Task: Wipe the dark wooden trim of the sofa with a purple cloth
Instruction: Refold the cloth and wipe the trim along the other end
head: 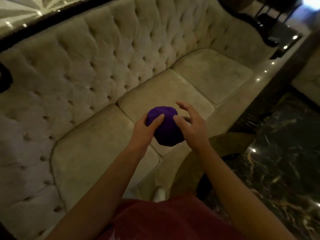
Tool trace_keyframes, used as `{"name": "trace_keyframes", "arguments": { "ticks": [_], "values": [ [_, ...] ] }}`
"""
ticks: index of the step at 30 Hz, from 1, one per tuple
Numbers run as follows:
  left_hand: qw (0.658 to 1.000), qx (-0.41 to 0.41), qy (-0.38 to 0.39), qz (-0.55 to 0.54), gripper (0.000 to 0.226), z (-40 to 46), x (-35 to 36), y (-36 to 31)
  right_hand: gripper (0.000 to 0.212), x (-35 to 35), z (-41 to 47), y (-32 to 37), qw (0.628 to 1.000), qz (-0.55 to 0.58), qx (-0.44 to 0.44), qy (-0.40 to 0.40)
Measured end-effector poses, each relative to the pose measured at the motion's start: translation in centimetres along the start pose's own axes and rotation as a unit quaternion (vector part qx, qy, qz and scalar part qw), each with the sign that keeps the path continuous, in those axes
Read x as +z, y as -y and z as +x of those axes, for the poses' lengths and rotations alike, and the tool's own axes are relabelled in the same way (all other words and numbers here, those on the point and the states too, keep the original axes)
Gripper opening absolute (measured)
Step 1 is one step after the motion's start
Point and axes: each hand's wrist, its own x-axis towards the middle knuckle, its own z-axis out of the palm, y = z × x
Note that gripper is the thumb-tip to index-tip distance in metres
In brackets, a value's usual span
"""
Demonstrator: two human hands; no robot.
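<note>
Cloth (164,126) (deep purple, bunched round) gripped by left hand (143,130); right hand (191,123) fingers spread.

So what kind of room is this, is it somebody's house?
Probably a fancy living room or lounge, though a hotel lobby is possible. There's a long cream tufted sofa with dark wooden trim, and a shiny dark marble floor.
</note>
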Motion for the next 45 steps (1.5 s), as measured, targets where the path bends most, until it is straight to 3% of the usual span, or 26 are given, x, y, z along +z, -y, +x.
{"name": "trace_keyframes", "arguments": {
  "ticks": [4,7,10,12,18,20,22,25,29,31,37,42,45],
  "values": [
    [0.999,-0.021,0.047,-0.012,0.038,0.4,4.5,0.8,0.078,-4.3,-1.2,-3.8,0.987,0.088,0.134,-0.02],
    [0.996,-0.021,0.086,-0.007,0.033,1.3,7.4,0.9,0.079,-5.7,-1.7,-5.0,0.961,0.217,0.17,-0.007],
    [0.992,-0.009,0.125,0.017,0.021,2.9,10.3,1.1,0.074,-7.6,-1.0,-5.8,0.944,0.272,0.184,-0.03],
    [0.989,0.011,0.135,0.054,0.023,4.3,11.7,1.2,0.073,-8.8,-0.2,-6.5,0.943,0.264,0.196,-0.045],
    [0.972,0.055,0.163,0.163,0.017,10.4,14.5,2.0,0.046,-11.3,4.2,-8.1,0.961,0.165,0.205,-0.087],
    [0.97,0.043,0.15,0.187,0.032,13.0,15.3,1.8,0.044,-12.2,6.3,-8.4,0.961,0.152,0.21,-0.098],
    [0.969,0.017,0.142,0.201,0.061,15.5,16.2,1.1,0.045,-13.6,8.5,-8.4,0.963,0.132,0.217,-0.09],
    [0.968,-0.03,0.199,0.148,0.081,18.7,17.7,-0.7,0.049,-15.9,11.9,-7.6,0.971,0.11,0.207,-0.05],
    [0.931,-0.101,0.342,0.073,0.057,21.5,20.9,-3.3,0.053,-18.7,15.2,-6.7,0.974,0.105,0.199,-0.029],
    [0.92,-0.105,0.37,0.074,0.047,22.3,22.5,-3.8,0.056,-20.0,16.0,-7.0,0.971,0.114,0.208,-0.033],
    [0.933,-0.062,0.331,0.125,0.029,25.1,27.0,-2.5,0.053,-23.8,18.4,-9.9,0.964,0.09,0.244,-0.06],
    [0.948,-0.034,0.28,0.145,0.018,27.5,32.2,-1.1,0.028,-27.3,21.1,-14.1,0.955,0.119,0.253,-0.102],
    [0.958,-0.023,0.246,0.147,0.015,29.6,36.5,-0.6,0.031,-30.3,23.6,-16.7,0.951,0.11,0.256,-0.131]
  ]
}}
